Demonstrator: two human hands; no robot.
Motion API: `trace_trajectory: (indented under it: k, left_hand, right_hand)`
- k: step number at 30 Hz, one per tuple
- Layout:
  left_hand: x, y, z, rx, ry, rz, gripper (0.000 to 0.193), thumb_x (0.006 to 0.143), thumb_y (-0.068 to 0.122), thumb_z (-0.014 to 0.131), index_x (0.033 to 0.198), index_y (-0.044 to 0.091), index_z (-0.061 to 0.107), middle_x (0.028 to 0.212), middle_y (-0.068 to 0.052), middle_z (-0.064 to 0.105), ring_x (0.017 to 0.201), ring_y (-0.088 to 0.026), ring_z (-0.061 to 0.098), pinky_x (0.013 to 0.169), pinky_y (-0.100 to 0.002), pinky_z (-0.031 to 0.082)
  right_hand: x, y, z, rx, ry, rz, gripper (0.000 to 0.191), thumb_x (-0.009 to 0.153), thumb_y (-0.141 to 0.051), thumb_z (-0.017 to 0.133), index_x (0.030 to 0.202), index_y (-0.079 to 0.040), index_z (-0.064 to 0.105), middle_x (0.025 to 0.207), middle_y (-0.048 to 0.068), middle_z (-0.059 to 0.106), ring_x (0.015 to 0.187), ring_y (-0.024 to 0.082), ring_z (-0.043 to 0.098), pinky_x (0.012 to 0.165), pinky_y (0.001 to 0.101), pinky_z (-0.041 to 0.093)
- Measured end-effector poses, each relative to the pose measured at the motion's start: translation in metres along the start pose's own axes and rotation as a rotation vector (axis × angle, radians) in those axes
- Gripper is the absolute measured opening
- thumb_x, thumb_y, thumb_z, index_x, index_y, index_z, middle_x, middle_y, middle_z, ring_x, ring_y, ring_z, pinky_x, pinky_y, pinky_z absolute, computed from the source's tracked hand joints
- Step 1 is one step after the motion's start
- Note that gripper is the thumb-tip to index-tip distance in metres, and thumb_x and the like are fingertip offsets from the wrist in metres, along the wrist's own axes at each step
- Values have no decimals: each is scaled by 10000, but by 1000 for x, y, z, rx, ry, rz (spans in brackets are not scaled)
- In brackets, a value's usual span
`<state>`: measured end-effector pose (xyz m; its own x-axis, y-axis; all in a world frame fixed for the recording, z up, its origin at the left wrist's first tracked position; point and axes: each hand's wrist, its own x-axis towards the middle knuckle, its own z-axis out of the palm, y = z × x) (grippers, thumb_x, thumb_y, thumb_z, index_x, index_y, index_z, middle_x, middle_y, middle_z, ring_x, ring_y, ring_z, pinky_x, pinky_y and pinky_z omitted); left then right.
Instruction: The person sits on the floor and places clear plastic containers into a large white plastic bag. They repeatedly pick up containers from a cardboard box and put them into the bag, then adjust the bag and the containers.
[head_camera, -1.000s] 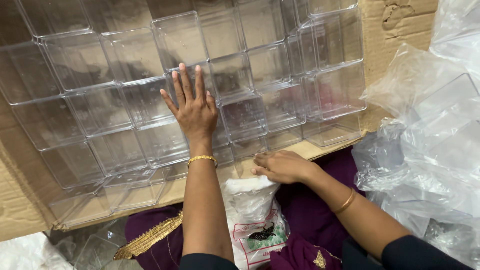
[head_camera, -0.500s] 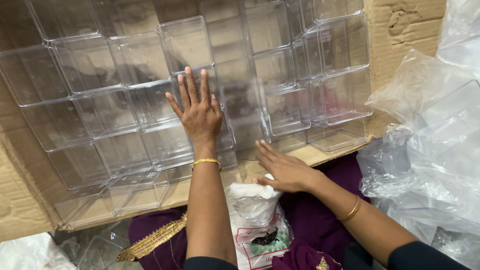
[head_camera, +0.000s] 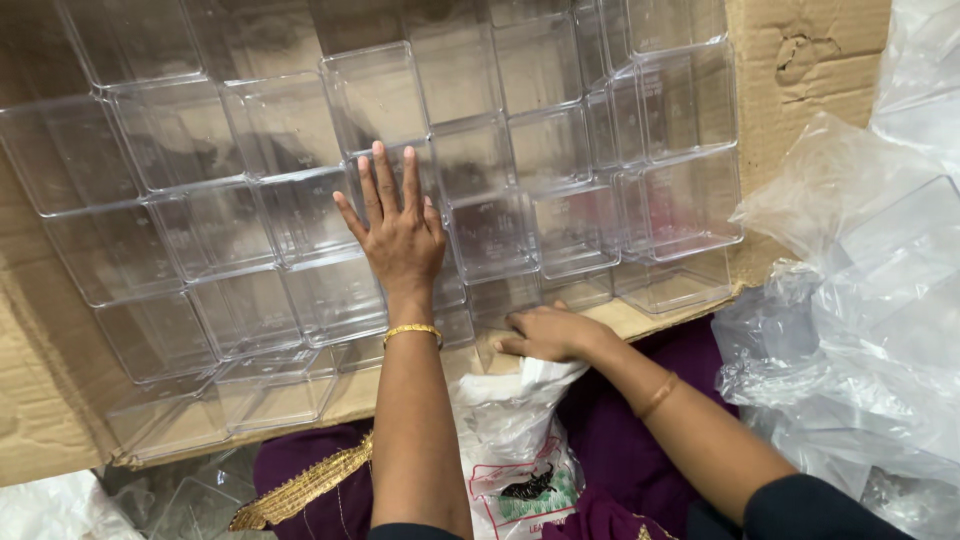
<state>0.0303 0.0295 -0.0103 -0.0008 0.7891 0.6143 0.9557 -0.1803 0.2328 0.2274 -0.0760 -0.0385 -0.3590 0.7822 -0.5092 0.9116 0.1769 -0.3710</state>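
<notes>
A large cardboard box (head_camera: 800, 70) lies open toward me, packed with several clear plastic boxes (head_camera: 540, 150) stacked in rows. My left hand (head_camera: 400, 235) is pressed flat, fingers spread, against the clear boxes in the middle of the stack. My right hand (head_camera: 545, 333) rests lower, fingers curled against the bottom row of clear boxes at the box's cardboard edge (head_camera: 640, 318); I cannot tell whether it grips one. Both wrists wear gold bangles.
A crumpled white plastic bag (head_camera: 515, 440) with a printed label lies on purple cloth (head_camera: 620, 440) in my lap. Clear plastic wrapping (head_camera: 850, 330) is heaped at the right. A loose clear box (head_camera: 195, 505) lies at the bottom left.
My right hand has slid left and up from the lap onto the bottom row of clear boxes. My left hand stays pressed on the stack.
</notes>
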Motion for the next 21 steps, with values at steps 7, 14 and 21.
trace_trajectory:
  k: [7,14,21]
  left_hand:
    - [0,0,1,2,0,-8,631,1015,308,492,1633,326,369,1729,-10,213,1597,-213,162,1285,-564,11]
    - [0,0,1,11,9,-5,624,1020,317,494,1630,332,364,1727,-8,201,1595,-206,149,1280,-561,8]
    - [1,0,-1,11,1,-4,624,1027,306,495,1635,331,358,1730,-10,193,1596,-216,141,1278,-563,0]
  right_hand:
    - [-19,4,1,28,179,-60,539,929,-522,570,1130,-41,709,1045,222,734,1032,394,688,932,484,520]
    - [-26,10,-1,69,325,-150,452,801,-467,771,958,-46,722,967,188,743,969,373,697,868,473,541]
    - [-28,9,1,140,415,-248,304,797,-317,793,867,-56,654,840,141,714,839,343,698,745,463,541]
